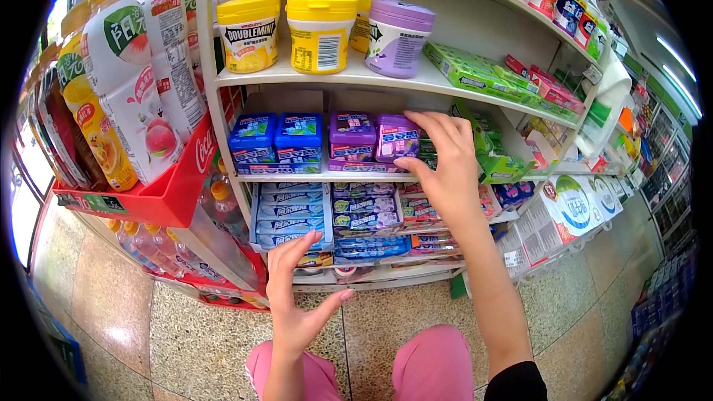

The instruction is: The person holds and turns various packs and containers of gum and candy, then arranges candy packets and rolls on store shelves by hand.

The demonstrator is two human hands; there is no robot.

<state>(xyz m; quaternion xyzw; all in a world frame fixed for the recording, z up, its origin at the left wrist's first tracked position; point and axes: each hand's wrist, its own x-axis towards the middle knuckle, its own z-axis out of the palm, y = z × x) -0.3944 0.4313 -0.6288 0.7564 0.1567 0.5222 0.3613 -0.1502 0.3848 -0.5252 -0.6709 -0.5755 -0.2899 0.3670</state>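
My right hand [448, 165] reaches to the middle shelf and grips a small purple candy box [396, 139], with the thumb at its lower front and the fingertips at its upper right edge. Directly to the left stands another purple candy box [352, 135], and beyond it are two blue candy boxes [275, 137]. My left hand [298, 298] is lower down, in front of the bottom shelves. Its thumb and fingers are spread, with nothing between them. Near its fingertips is a tray of light blue candy sticks [291, 212].
Yellow gum tubs [321, 33] and a purple gum tub [401, 37] stand on the shelf above, with flat green packs [483, 70] to their right. Drink bottles [134, 96] fill a red rack [160, 200] on the left. White cartons [561, 215] are stacked at right.
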